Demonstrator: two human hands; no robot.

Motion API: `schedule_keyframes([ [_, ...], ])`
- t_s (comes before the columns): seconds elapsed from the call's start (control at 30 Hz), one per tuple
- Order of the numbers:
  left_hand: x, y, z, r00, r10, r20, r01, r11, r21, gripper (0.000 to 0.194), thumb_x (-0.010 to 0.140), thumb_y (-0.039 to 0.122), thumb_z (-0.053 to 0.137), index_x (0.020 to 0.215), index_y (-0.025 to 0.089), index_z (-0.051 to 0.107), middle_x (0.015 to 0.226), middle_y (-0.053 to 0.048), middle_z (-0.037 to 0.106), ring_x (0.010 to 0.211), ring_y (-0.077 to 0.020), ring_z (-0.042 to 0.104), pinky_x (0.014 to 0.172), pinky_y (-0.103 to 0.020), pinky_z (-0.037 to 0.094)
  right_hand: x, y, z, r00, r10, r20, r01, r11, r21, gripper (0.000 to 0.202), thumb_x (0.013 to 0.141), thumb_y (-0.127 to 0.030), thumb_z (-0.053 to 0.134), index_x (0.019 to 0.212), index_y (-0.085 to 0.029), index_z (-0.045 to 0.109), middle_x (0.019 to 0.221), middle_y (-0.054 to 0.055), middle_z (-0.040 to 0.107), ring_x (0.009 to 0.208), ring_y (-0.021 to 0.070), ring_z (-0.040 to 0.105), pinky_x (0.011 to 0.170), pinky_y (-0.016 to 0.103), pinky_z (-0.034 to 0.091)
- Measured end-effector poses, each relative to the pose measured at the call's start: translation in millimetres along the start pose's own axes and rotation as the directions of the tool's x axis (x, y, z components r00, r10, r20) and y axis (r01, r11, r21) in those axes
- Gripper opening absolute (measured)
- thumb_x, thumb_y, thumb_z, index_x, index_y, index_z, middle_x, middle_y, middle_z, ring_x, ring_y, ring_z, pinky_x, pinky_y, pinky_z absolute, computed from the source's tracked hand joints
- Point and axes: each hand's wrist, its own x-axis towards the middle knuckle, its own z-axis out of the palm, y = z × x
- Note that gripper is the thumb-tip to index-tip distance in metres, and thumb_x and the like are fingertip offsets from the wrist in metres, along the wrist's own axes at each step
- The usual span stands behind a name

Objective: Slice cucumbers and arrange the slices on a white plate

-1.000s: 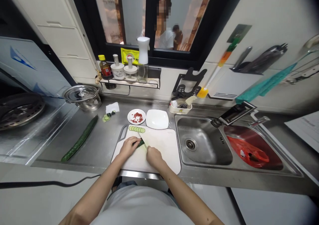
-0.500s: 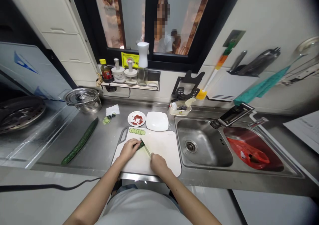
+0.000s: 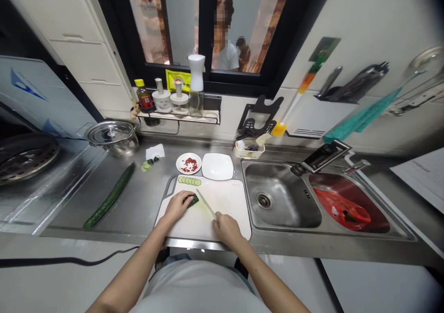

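Right hand (image 3: 227,230) around a knife (image 3: 206,204)

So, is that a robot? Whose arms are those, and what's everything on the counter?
No robot here, just a person working bare-handed. One camera, worn on that person's head, takes all the pictures, looking forward and down. That's why the arms reach away from you.

The left hand holds a short cucumber piece on a white cutting board. The right hand holds a knife. A row of slices lies near the board's far edge. Beyond are a small plate with red bits and a white dish. A long cucumber lies further left.
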Motion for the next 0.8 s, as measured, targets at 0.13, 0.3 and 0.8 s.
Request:
schedule_keyframes([
  [0.13, 1.0, -1.5, -2.5, 0.999, -0.043, -0.022, 0.043, 0.999, -0.010, 0.029, 0.089, 0.037, 0.049, 0.103, 0.022, 0.069, 0.107, -0.007, 0.070, 0.100, -0.0212, 0.062, 0.092, -0.036, 0.048, -5.0, 10.3, -0.6, 0.997, 0.003, -0.080, -0.002, 1.000, 0.011, 0.030, 0.088, -0.026, 0.044, 0.113, -0.020, 0.058, 0.104, 0.009, 0.069, 0.093, 0.0201, 0.063, 0.074, 0.027, 0.039],
  [0.3, 6.4, 3.5, -7.5, 0.971, -0.190, -0.148, 0.172, 0.977, -0.127, 0.034, 0.090, 0.040, 0.047, 0.108, 0.020, 0.067, 0.111, -0.008, 0.068, 0.098, -0.0207, 0.064, 0.088, -0.034, 0.050, -7.7, 17.8, 4.1, 0.985, -0.039, -0.170, 0.026, 0.997, -0.078, 0.039, 0.085, -0.022, 0.048, 0.124, -0.019, 0.052, 0.106, 0.009, 0.067, 0.094, 0.0208, 0.061, 0.076, 0.028, 0.038],
  [0.8, 16.2, 45.1, -14.1, 0.998, 0.044, 0.037, -0.046, 0.997, 0.060, 0.040, 0.074, 0.043, 0.069, 0.109, 0.025, 0.067, 0.123, -0.009, 0.059, 0.117, -0.0278, 0.050, 0.102, -0.043, 0.039, -18.4, 19.1, 7.1, 0.966, -0.134, -0.219, 0.093, 0.978, -0.189, 0.048, 0.085, -0.018, 0.051, 0.133, -0.021, 0.048, 0.100, 0.009, 0.065, 0.092, 0.0207, 0.058, 0.078, 0.029, 0.038],
])
